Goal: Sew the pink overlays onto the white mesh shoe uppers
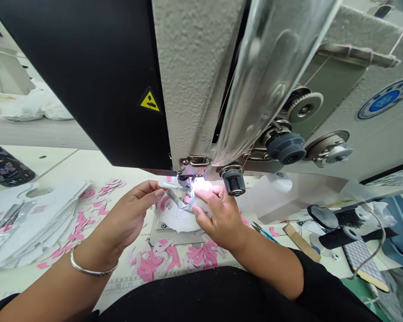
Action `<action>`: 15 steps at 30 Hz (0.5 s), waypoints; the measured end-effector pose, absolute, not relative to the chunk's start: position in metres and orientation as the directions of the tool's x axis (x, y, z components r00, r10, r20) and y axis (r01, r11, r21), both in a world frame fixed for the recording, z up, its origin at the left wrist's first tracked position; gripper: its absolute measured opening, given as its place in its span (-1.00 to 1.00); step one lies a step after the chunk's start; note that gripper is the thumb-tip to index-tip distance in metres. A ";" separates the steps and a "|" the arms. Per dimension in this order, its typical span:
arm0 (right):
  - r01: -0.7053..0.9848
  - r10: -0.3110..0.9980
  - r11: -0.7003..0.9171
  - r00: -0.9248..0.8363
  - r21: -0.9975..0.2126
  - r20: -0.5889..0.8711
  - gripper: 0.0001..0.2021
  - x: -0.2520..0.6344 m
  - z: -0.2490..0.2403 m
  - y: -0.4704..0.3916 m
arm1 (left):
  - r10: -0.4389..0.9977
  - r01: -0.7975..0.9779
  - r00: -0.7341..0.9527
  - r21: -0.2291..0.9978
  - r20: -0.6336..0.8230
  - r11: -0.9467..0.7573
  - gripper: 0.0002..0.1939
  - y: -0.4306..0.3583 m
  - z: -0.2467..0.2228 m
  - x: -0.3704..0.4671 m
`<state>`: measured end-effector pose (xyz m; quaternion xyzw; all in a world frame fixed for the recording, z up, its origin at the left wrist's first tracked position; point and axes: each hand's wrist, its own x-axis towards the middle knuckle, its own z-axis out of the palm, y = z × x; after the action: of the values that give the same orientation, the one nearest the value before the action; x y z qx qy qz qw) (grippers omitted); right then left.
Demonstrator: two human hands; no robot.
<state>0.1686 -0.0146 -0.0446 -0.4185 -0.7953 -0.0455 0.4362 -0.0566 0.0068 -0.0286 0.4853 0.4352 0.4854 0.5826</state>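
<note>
A sewing machine fills the upper view, its lit needle area above a white textured fabric piece with silver-grey trim. My left hand pinches the left end of the trimmed fabric between thumb and fingers. On the right side of the same piece, close to the needle, my right hand presses with bent fingers and holds its edge. The machine head and the bright light partly hide the fabric under the needle.
Pink and white scraps lie before the machine and to its left. A stack of white cut pieces is at the left, below a dark patterned bottle. Blue-handled snips, black thread spools and a blue bin are at the right.
</note>
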 end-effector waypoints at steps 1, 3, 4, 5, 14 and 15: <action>0.696 0.609 0.657 -0.262 -0.290 0.749 -0.77 0.169 -0.046 -0.014 | 0.988 -0.115 0.150 0.992 -0.037 0.054 -0.83 0.007 -0.030 -0.056; 0.683 0.582 0.673 -0.253 -0.283 0.773 -0.79 0.169 -0.048 -0.013 | 0.988 -0.060 0.152 0.997 -0.035 0.044 -0.79 0.007 -0.033 -0.056; 0.679 0.575 0.678 -0.250 -0.282 0.779 -0.80 0.168 -0.048 -0.013 | 0.988 -0.038 0.153 0.999 -0.033 0.039 -0.77 0.007 -0.035 -0.057; 0.677 0.574 0.679 -0.248 -0.284 0.780 -0.81 0.168 -0.049 -0.013 | 0.988 -0.019 0.154 0.999 -0.032 0.036 -0.75 0.007 -0.037 -0.057; 0.691 0.583 0.669 -0.259 -0.275 0.770 -0.82 0.169 -0.048 -0.010 | 0.993 0.141 0.115 0.990 0.010 -0.026 -0.69 0.005 -0.041 -0.059; 0.691 0.586 0.668 -0.260 -0.276 0.767 -0.82 0.169 -0.047 -0.010 | 0.996 0.169 0.088 0.985 0.030 -0.044 -0.67 0.004 -0.040 -0.058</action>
<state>0.1694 -0.0098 -0.0473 -0.4032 -0.7918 -0.0572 0.4552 -0.0582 0.0044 -0.0399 0.5710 0.5098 0.4428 0.4669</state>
